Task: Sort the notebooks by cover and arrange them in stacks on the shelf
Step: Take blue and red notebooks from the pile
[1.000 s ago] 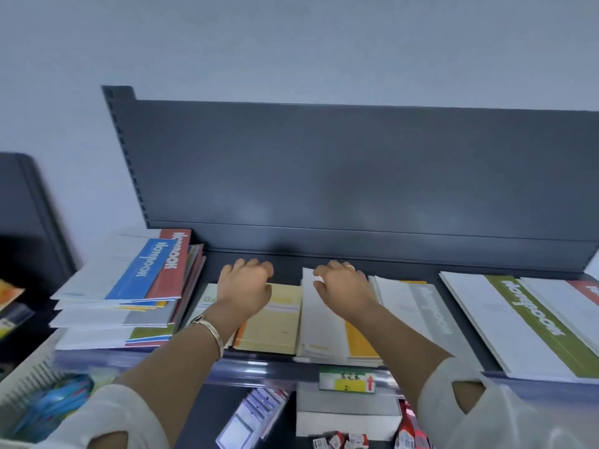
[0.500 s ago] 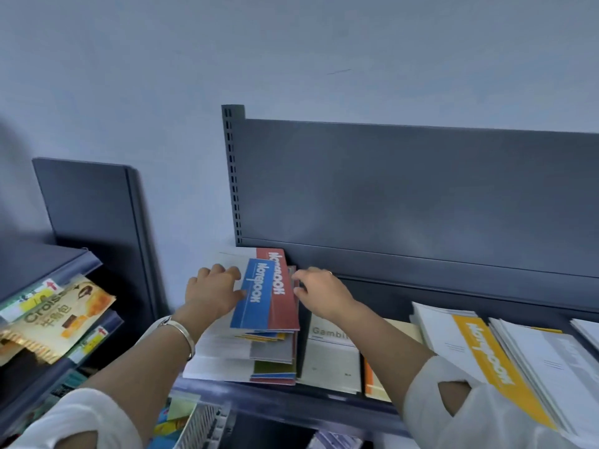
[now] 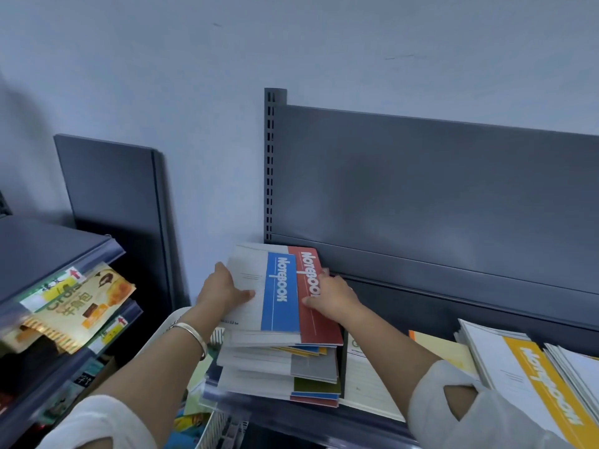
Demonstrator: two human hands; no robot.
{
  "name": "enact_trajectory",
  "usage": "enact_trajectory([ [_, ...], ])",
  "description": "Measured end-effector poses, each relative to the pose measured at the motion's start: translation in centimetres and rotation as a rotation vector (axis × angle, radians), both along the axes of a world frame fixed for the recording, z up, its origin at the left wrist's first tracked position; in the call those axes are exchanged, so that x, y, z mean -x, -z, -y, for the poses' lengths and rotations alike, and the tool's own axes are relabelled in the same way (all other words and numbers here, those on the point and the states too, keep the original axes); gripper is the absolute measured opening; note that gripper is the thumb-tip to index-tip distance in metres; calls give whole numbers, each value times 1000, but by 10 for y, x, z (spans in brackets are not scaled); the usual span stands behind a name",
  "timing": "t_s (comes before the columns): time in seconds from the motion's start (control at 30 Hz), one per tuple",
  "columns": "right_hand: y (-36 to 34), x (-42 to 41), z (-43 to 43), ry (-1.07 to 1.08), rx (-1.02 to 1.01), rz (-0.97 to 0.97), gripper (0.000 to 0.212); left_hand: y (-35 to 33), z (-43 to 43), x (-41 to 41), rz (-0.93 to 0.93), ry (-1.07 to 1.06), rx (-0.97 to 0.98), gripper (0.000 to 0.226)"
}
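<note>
**Hands on the mixed stack at the shelf's left end**

Head view: a stack of notebooks [image 3: 278,367] lies at the far left of the dark shelf [image 3: 291,413], its covers mixed, with grey, green, yellow, blue and red bands showing at the edges. On top lies the blue-band notebook [image 3: 280,293], and just under it, shifted to the right, the red-band notebook [image 3: 319,319].

The left hand [image 3: 223,291] grips the top notebook's left edge: the thumb lies flat on the white part of the cover and the fingers curl round the side. A bracelet [image 3: 191,335] sits on that wrist. The right hand [image 3: 334,298] holds the stack's other side — thumb on the red cover, fingers curled over the right edge and partly hidden.

Just beside the stack lies a cream notebook [image 3: 366,384] flat on the shelf, and well to the right a yellow-band notebook [image 3: 547,384] tops another pile. Behind them stands the grey back panel [image 3: 421,189].

Below the left forearm shows a white basket [image 3: 163,325] — and on the neighbouring rack to the left, a snack packet [image 3: 81,306].
</note>
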State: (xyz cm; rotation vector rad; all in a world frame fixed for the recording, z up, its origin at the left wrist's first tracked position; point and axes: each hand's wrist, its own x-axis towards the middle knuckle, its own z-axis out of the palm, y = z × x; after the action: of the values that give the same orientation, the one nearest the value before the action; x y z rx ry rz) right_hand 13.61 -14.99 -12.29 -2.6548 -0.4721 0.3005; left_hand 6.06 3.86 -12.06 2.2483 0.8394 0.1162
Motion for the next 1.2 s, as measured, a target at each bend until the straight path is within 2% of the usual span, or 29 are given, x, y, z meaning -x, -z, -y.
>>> enact_trajectory([
  [0.13,-1,-9,-7,129,-61,-66,66,0,-7,4,71,-53,76,40],
  [0.2,-6,-12,-6,156,-111,-83,52,1,-5,4,118,-74,105,34],
  [0.27,-9,-14,-5,163,-238,-143,34,2,-4,3,160,-104,137,30],
  [0.37,-12,-13,-4,147,-387,-185,26,1,-2,5,192,-137,149,27],
  [0.47,-15,-10,-3,135,-528,-174,19,-3,-4,4,210,-134,14,33],
  [0.53,-21,-8,0,141,-661,-170,16,-10,-2,3,290,-112,-49,33],
  [0.63,-29,-4,14,175,-773,-136,17,-24,10,1,471,-19,77,21],
  [0.7,-31,-1,27,207,-805,-92,19,-30,25,-1,529,24,157,16],
  [0.83,-30,4,65,314,-841,-14,13,-34,57,-9,579,77,284,23],
  [1.0,-32,12,124,435,-870,16,8,-35,108,-24,542,157,408,23],
  [1.1,-34,15,164,503,-861,54,7,-37,145,-31,502,244,485,32],
  [1.2,-36,22,209,564,-856,97,12,-39,188,-34,481,311,558,35],
])
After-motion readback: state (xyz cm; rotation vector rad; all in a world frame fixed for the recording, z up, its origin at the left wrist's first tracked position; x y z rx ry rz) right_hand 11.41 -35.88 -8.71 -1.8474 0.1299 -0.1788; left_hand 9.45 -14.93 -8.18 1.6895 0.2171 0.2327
